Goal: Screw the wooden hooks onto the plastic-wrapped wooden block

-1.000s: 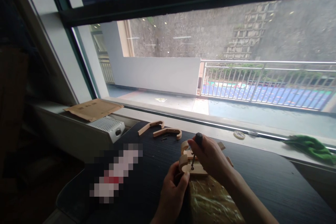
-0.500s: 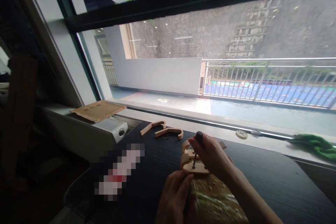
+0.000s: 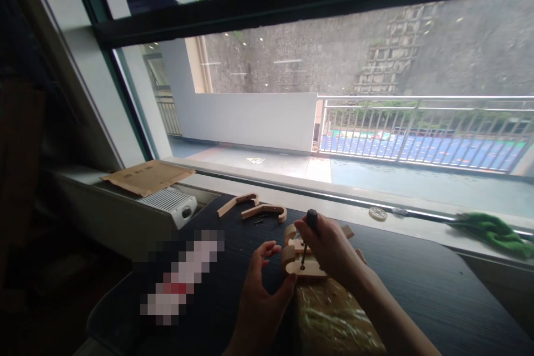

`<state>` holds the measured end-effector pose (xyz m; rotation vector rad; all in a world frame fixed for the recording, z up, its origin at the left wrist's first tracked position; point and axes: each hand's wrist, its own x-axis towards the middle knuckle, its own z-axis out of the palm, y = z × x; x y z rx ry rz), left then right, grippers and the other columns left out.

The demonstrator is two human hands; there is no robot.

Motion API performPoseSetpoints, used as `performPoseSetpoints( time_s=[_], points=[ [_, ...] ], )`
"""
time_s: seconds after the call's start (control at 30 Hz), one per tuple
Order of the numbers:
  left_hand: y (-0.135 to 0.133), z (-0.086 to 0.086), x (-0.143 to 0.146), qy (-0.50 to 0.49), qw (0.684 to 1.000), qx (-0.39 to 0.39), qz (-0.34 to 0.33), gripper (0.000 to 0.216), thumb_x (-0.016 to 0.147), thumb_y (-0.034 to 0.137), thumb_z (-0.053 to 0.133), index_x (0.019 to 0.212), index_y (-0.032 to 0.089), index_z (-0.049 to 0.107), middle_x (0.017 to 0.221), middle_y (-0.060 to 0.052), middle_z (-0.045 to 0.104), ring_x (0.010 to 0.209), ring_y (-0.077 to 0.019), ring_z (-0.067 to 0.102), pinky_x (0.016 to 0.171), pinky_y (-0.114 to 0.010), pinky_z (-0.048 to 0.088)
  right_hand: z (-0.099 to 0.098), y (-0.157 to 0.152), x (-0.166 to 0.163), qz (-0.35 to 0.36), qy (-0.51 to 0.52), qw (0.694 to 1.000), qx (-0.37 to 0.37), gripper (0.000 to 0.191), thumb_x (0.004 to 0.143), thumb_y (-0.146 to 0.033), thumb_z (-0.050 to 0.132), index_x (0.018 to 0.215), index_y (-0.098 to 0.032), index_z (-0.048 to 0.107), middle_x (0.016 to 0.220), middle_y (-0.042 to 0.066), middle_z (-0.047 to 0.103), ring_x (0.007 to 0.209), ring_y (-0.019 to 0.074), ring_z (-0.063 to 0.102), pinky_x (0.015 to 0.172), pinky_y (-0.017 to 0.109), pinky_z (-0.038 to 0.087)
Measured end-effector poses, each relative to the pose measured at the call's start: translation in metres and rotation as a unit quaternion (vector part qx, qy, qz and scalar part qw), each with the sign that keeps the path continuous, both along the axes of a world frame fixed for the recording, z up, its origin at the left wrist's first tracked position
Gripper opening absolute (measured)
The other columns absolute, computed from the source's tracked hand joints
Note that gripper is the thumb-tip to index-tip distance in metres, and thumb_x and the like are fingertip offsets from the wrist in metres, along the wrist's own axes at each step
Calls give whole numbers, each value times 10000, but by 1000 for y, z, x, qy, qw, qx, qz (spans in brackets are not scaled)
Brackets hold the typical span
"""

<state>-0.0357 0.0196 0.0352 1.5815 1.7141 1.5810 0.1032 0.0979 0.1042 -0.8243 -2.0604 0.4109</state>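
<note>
My right hand (image 3: 327,242) is closed round the black handle of a screwdriver (image 3: 311,218). The screwdriver's shaft points down, its tip at a dark hole in the nearer curved wooden hook (image 3: 306,269). A second wooden hook (image 3: 296,245) lies just behind it, partly hidden by the right hand. Beneath the nearer hook is a brown block (image 3: 334,311) wrapped in shiny clear film. My left hand (image 3: 265,289) is open to the left of the hooks, fingers apart and curved, with the thumb close to the nearer hook's rounded end; whether it touches I cannot tell.
Two more wooden hooks (image 3: 267,212) lie at the table's back edge beside small dark screws (image 3: 259,222). A tape roll (image 3: 377,213) and a green cloth (image 3: 494,232) rest on the window sill. At left, a brown envelope (image 3: 148,176) sits on a white appliance (image 3: 175,206).
My left hand has come off the front of the nearer hook and spread open to its left. The right hand keeps the screwdriver at the same hole. The view has shifted slightly.
</note>
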Motion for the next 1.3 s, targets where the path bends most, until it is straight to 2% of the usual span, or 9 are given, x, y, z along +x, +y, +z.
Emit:
performPoseSetpoints(
  time_s=[0.17,0.5,0.73,0.83,0.97,1.07,1.13,1.2,1.3],
  points=[
    [17,11,-2,-30,993,-35,-104,405,708,204,597,1102,200,503,1016,-44,612,972,-208,567,866,-339,435,1,-1,1,0,-2,1000,11,214,871,-277,430,676,-189,432,591,-37,461,525,90,390,489,208,310],
    [25,34,-2,-31,974,-83,-208,287,704,123,538,982,179,581,813,-3,620,704,-138,567,653,-226,452,1,-2,0,21,3,1000,5,200,870,-265,422,684,-194,411,602,-34,455,535,98,408,511,222,322],
    [29,40,1,-49,961,-93,-254,189,660,57,527,801,165,591,711,33,558,645,-103,509,626,-197,423,1,-1,-2,12,8,1000,-6,211,863,-273,428,666,-197,424,574,-35,469,517,102,420,497,229,332],
    [29,39,1,-64,957,-100,-264,208,667,59,524,834,163,591,726,28,562,650,-103,507,612,-194,422,-1,-1,-2,9,9,1000,0,211,863,-275,424,667,-198,424,582,-30,478,524,106,429,500,231,338],
    [23,47,-10,-86,952,-118,-270,345,697,130,574,1039,173,565,847,-11,618,763,-148,578,693,-245,465,0,-2,-2,2,-3,1000,2,211,868,-282,419,675,-195,426,589,-29,479,527,106,432,500,228,339],
    [17,70,-19,-96,976,-59,-186,335,733,221,597,1061,161,561,888,-45,636,863,-189,599,778,-302,467,1,-4,-2,-6,-11,1000,-5,235,876,-312,406,675,-193,429,584,-30,480,517,101,426,486,219,337],
    [17,90,-19,-135,981,34,-133,274,756,259,587,1008,152,571,867,-46,639,839,-179,606,773,-298,473,2,-5,-2,-14,-9,1000,-7,257,878,-323,398,657,-194,421,573,-29,481,500,98,418,467,215,331],
    [24,111,-14,-204,966,120,-107,228,795,293,548,975,155,564,788,-19,623,751,-145,606,736,-282,485,0,-5,-3,-18,-7,1000,-4,268,875,-338,397,649,-197,422,561,-27,482,491,102,420,459,218,332],
    [52,142,2,-277,930,198,-136,207,811,282,520,950,135,565,731,-13,595,709,-125,595,710,-267,491,-5,-2,-4,-17,-14,1000,5,279,875,-369,392,657,-199,434,558,-22,486,500,116,439,465,227,345]
  ],
)
